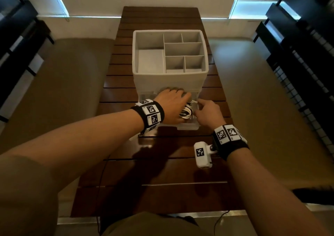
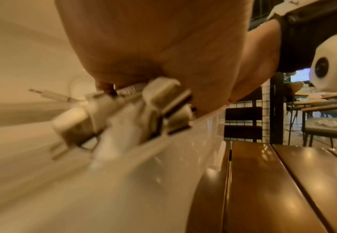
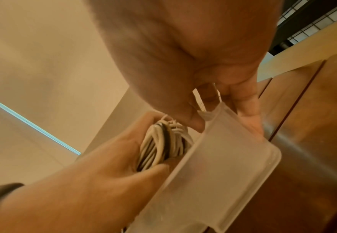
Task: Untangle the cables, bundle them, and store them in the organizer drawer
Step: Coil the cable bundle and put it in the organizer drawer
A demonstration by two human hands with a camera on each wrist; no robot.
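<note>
My left hand (image 1: 170, 104) curls around the cable bundle (image 1: 186, 111), a coil of smooth white strands with one black, and lowers it into the pulled-out drawer (image 1: 188, 125), a frosted translucent plastic tray with rounded corners. Blurred white plug heads show under the palm in the left wrist view. My right hand (image 1: 207, 112) pinches the drawer's right wall, thumb inside, fingers outside. Above sits the organizer (image 1: 169, 80), matte white, with square and oblong compartments, on the glossy slatted dark-wood worktop (image 1: 162, 172).
</note>
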